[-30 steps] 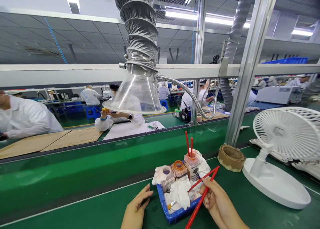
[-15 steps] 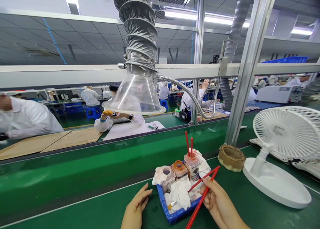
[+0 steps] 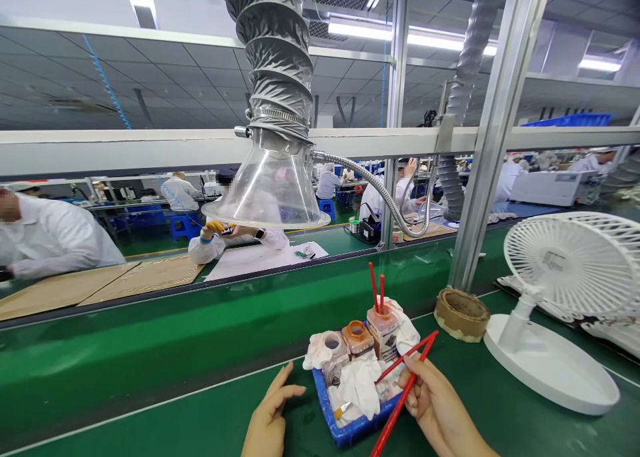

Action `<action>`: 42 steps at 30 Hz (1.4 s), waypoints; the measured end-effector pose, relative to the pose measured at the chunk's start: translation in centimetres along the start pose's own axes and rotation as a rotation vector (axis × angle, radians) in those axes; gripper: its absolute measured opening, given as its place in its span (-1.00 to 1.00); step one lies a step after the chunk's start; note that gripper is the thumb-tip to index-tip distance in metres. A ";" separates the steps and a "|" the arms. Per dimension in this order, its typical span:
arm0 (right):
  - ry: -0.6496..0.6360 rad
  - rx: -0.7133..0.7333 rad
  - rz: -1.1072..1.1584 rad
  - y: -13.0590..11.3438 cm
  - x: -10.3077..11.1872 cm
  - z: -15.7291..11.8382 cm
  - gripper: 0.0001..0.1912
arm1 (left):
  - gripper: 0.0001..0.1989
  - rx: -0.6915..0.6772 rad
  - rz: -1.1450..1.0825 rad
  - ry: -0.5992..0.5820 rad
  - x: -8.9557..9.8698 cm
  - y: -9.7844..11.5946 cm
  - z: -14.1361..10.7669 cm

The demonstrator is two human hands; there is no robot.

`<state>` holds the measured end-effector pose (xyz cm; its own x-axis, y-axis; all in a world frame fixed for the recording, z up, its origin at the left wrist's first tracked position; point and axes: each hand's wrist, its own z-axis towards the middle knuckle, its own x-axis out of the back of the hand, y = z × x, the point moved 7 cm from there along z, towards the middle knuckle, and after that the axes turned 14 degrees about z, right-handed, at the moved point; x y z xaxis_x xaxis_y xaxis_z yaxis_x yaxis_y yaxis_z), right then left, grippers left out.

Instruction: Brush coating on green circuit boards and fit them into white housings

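My right hand (image 3: 424,397) pinches a long red stick (image 3: 395,422), slim like a brush handle; its near end runs off the bottom edge. A second red stick (image 3: 400,362) slants from the blue tray (image 3: 345,435) and crosses it near the top. My left hand (image 3: 270,414) is open to the left of the tray, fingers apart, holding nothing. White crumpled tissue (image 3: 361,385) fills the tray's front, with brush bristles (image 3: 342,410) showing beside it. Along its back stand a tissue-wrapped jar (image 3: 334,357), an orange-rimmed jar (image 3: 357,340) and a bottle (image 3: 384,334) holding two red sticks (image 3: 373,287).
A tape roll (image 3: 462,315) and a white fan (image 3: 550,364) stand to the right. Above hangs a clear extraction hood (image 3: 273,184) on a ribbed duct. A metal post (image 3: 493,150) rises behind the tape. Co-workers in white coats sit beyond the green belt (image 3: 150,357).
My left hand's fingers have spread, the index finger lifting and another finger stretching toward the tray. My right hand and its stick stay almost still. The view has shifted very slightly.
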<state>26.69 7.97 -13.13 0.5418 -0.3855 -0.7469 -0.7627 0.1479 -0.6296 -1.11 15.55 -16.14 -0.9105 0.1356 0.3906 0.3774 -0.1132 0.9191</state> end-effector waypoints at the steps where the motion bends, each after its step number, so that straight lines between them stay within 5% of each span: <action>1: 0.000 0.000 0.000 0.0 -0.1 0.0 -0.52 | -0.53 -0.001 -0.005 -0.005 0.0 0.0 0.0; 11: -0.003 -0.002 -0.005 0.1 0.0 0.0 -0.55 | -0.57 0.146 -0.320 0.020 -0.1 0.7 -0.1; 22: -0.008 0.007 -0.012 -0.1 -0.4 -0.1 -0.53 | -0.68 0.018 -0.209 -0.057 -0.4 -0.3 0.2; 42: -0.009 0.000 0.010 -0.1 -0.3 -0.3 -0.59 | -0.75 0.043 0.024 -0.006 0.0 1.6 -0.3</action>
<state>26.48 7.79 -12.77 0.5377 -0.3757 -0.7548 -0.7679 0.1514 -0.6224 -0.51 15.11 -14.67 -0.9000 0.1396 0.4130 0.4064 -0.0741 0.9107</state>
